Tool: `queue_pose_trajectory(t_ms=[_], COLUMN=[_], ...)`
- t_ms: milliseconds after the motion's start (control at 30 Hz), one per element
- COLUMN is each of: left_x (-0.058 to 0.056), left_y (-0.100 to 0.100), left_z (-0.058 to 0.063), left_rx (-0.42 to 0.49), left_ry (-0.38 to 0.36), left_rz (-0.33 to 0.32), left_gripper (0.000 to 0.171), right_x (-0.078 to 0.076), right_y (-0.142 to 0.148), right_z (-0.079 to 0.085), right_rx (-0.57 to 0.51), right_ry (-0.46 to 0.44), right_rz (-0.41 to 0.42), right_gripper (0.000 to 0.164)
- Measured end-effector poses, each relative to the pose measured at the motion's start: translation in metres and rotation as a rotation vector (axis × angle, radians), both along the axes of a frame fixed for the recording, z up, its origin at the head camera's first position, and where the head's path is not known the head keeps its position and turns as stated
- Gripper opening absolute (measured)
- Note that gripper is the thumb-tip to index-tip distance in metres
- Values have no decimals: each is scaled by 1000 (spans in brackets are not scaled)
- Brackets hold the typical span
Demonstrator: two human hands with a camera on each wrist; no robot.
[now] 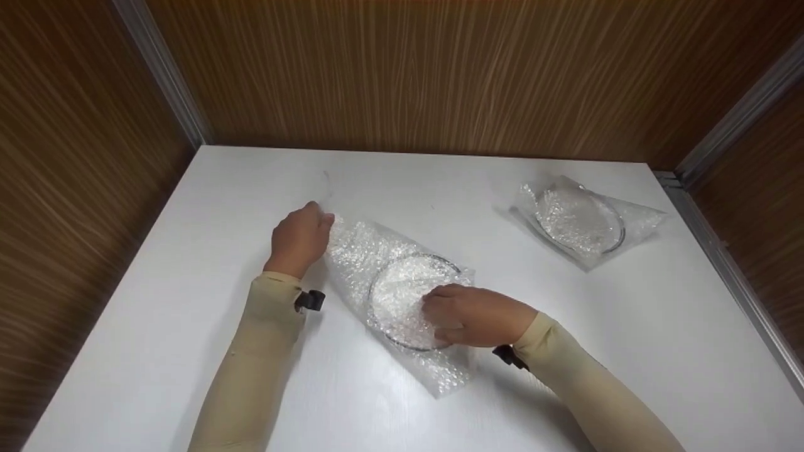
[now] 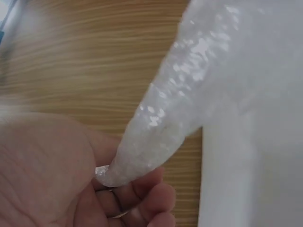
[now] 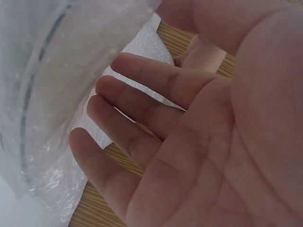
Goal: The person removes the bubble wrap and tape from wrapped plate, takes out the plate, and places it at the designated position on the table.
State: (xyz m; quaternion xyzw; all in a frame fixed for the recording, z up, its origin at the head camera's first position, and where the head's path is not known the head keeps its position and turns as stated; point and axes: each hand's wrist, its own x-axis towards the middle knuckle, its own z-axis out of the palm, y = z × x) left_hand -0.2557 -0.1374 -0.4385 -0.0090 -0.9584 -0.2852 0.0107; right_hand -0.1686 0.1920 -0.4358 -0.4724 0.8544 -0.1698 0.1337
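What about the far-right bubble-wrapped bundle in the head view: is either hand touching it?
No: the far-right bundle lies apart, while the left hand and right hand are both at the nearer bundle.

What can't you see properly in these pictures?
- Head view: what the near round thing is; bubble wrap clouds it and the right hand covers part.
- Head view: what the far round thing is; its own wrap clouds it.
- Head view: the sleeves; the bottom edge cuts them off.
- Left wrist view: the bluish bit; blurred, cut off by the left edge.
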Motion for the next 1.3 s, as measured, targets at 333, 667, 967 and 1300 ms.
queue_pose_trajectory(t_ms=[333,667,967,1300], left_x=[-9,-4,12,50], left_y=[-13,-18,10,48], left_z=[-26,-21,19,53], left_rx=[-74,-89,-93,-151], left_ry=[-279,-288,-20,158], left_rz=[-75,-40,3,-286], left_gripper=[59,66,95,100], right_x=[-2,1,0,-2], right_y=[0,0,0,0], right_z=[0,1,1,0], right_rx=[24,58,59,47], right_ry=[44,40,18,30], right_rz=[9,-24,-38,-13], right_gripper=[29,42,46,40])
